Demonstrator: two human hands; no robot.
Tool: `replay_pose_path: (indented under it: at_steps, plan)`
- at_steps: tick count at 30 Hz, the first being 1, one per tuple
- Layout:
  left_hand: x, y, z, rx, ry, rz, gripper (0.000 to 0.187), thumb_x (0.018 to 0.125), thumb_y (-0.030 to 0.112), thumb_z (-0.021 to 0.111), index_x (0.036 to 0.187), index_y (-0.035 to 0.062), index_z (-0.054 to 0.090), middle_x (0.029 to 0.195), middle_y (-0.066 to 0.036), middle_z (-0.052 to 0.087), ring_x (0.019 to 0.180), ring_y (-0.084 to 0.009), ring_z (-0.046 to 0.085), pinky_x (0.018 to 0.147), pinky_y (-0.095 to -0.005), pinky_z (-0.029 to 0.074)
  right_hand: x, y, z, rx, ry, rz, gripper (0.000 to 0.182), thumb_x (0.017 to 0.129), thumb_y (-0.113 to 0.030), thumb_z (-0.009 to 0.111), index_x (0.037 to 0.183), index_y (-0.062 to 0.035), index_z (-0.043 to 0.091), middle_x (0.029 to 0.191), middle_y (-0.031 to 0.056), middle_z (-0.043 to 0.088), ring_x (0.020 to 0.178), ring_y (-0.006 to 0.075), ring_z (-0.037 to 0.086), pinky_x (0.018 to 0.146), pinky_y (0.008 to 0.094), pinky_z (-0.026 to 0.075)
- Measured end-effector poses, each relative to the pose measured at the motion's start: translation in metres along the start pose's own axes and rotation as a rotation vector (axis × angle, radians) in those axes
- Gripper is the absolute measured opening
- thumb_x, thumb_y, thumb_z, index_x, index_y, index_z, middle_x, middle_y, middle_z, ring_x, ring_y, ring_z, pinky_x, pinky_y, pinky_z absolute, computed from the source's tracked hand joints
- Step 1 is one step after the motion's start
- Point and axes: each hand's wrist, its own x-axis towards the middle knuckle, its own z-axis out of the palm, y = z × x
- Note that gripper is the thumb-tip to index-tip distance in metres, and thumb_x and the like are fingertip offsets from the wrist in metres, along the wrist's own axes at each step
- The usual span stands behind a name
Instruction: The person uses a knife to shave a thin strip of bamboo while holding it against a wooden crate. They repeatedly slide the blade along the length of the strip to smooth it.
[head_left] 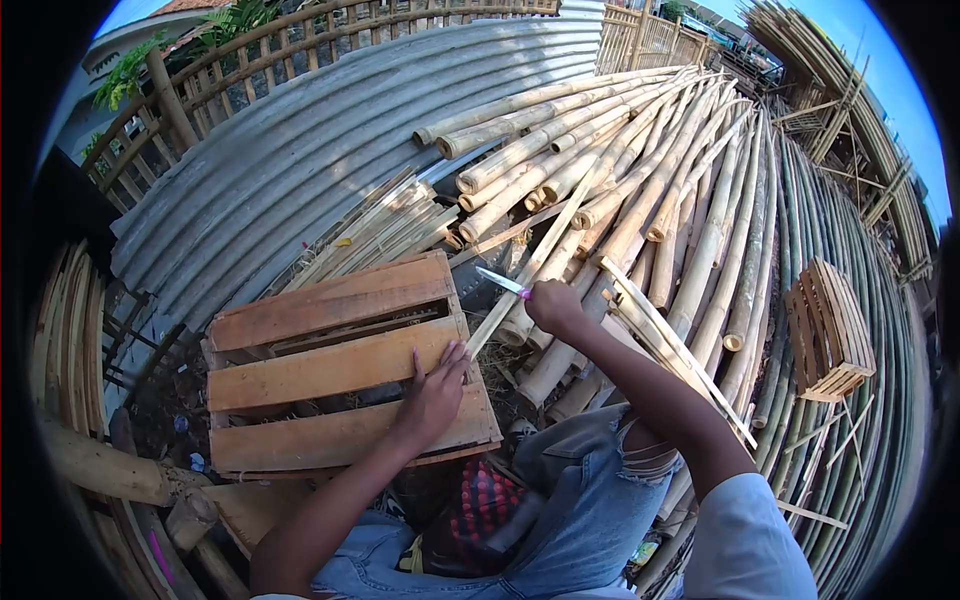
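My left hand (436, 395) lies on the middle slat of a wooden crate (320, 375), thumb apart and fingers stretched toward its right edge. Right at those fingertips is the near end of a long, pale bamboo strip (535, 258), which slants away over the bamboo pile. In my right hand (556, 308) is a knife (502, 284) with a pink-purple handle, gripped in a closed fist. Its blade points left, above the crate's right corner, and overlaps the area beside the strip in this view.
Long bamboo poles (690, 200) spread out ahead and to the right. Another slatted crate (832, 330) sits on greenish poles. Split strips (375, 235) lie before a corrugated metal sheet (300, 180). Closer in, a thick bamboo post (105, 465) stands left of my legs.
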Motion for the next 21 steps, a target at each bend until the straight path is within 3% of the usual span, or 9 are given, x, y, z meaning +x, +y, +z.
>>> replay_pose_path:
  at_steps: [1, 4, 6, 8, 10, 14, 17, 18, 21]
  plan:
    - [-0.001, -0.001, -0.001, -0.028, -0.017, -0.007, 0.04, 0.091, 0.01, 0.042, 0.129, -0.003, 0.044, 0.14, -0.015, 0.04, 0.136, -0.0237, 0.033, 0.107, -0.0614, 0.016, 0.004, 0.01, -0.004, -0.013, -0.001, 0.003, 0.034, 0.083, -0.028, 0.049, 0.079, 0.0016, 0.067, 0.083, 0.0259, 0.065, 0.077, 0.0381, 0.066, 0.073, 0.0486, 0.051]
    - [-0.004, -0.002, -0.002, -0.112, -0.031, -0.045, 0.04, 0.092, 0.01, 0.042, 0.129, -0.0023, 0.044, 0.14, -0.014, 0.04, 0.136, -0.023, 0.032, 0.108, -0.0608, 0.015, 0.023, 0.066, -0.009, 0.125, 0.187, 0.387, 0.038, 0.085, -0.029, 0.049, 0.084, 0.0054, 0.065, 0.085, 0.0271, 0.065, 0.083, 0.0386, 0.065, 0.075, 0.0473, 0.052]
    - [-0.002, -0.004, -0.003, -0.034, -0.038, 0.031, 0.039, 0.091, 0.009, 0.042, 0.129, -0.0025, 0.045, 0.14, -0.014, 0.041, 0.135, -0.0236, 0.033, 0.107, -0.0624, 0.014, 0.011, 0.096, -0.028, 0.115, 0.176, 0.384, 0.037, 0.086, -0.028, 0.049, 0.088, 0.0049, 0.065, 0.086, 0.0259, 0.065, 0.087, 0.0379, 0.065, 0.074, 0.0466, 0.052]
    - [-0.002, -0.003, -0.004, -0.105, -0.01, 0.01, 0.039, 0.091, 0.007, 0.042, 0.129, -0.0028, 0.045, 0.14, -0.015, 0.041, 0.135, -0.0245, 0.033, 0.107, -0.0634, 0.013, 0.012, 0.089, 0.006, 0.166, 0.198, 0.505, 0.032, 0.085, -0.027, 0.049, 0.09, 0.002, 0.063, 0.09, 0.026, 0.064, 0.086, 0.0412, 0.064, 0.075, 0.0487, 0.051]
    - [0.0, -0.002, -0.006, -0.253, -0.034, -0.11, 0.04, 0.091, 0.01, 0.043, 0.129, -0.0026, 0.045, 0.14, -0.015, 0.041, 0.135, -0.0239, 0.035, 0.107, -0.0624, 0.017, 0.029, 0.113, 0.041, -0.072, 0.11, 0.016, 0.034, 0.085, -0.027, 0.049, 0.089, 0.0041, 0.063, 0.089, 0.0284, 0.063, 0.086, 0.0432, 0.062, 0.079, 0.0493, 0.049]
    - [-0.001, -0.001, -0.006, -0.239, -0.024, -0.09, 0.039, 0.092, 0.01, 0.042, 0.129, -0.0033, 0.045, 0.14, -0.015, 0.041, 0.135, -0.0238, 0.034, 0.107, -0.0625, 0.016, 0.008, 0.031, -0.007, 0.168, -0.021, 0.123, 0.035, 0.084, -0.027, 0.05, 0.086, 0.0056, 0.062, 0.088, 0.0304, 0.062, 0.087, 0.0441, 0.061, 0.083, 0.0494, 0.047]
    - [0.0, -0.001, -0.006, -0.182, -0.017, -0.085, 0.04, 0.091, 0.01, 0.043, 0.129, -0.0031, 0.045, 0.14, -0.015, 0.041, 0.135, -0.0238, 0.034, 0.107, -0.0626, 0.015, 0.005, 0.007, -0.003, 0.148, -0.111, -0.018, 0.036, 0.083, -0.027, 0.049, 0.084, 0.0054, 0.063, 0.087, 0.028, 0.063, 0.088, 0.043, 0.062, 0.083, 0.0489, 0.048]
    - [0.0, -0.001, -0.007, -0.135, -0.016, -0.064, 0.04, 0.091, 0.011, 0.044, 0.129, -0.003, 0.045, 0.14, -0.015, 0.041, 0.135, -0.0239, 0.034, 0.107, -0.0627, 0.015, 0.012, 0.015, -0.001, 0.148, -0.115, -0.022, 0.036, 0.083, -0.027, 0.049, 0.084, 0.0054, 0.063, 0.087, 0.028, 0.063, 0.088, 0.043, 0.062, 0.083, 0.0489, 0.048]
    - [-0.002, 0.002, -0.006, -0.069, -0.03, -0.023, 0.04, 0.09, 0.011, 0.044, 0.128, -0.003, 0.045, 0.14, -0.015, 0.041, 0.135, -0.0242, 0.034, 0.107, -0.0628, 0.016, 0.041, 0.075, 0.007, 0.18, 0.053, 0.288, 0.036, 0.083, -0.026, 0.048, 0.086, 0.0059, 0.063, 0.091, 0.0267, 0.064, 0.089, 0.0419, 0.063, 0.083, 0.0492, 0.048]
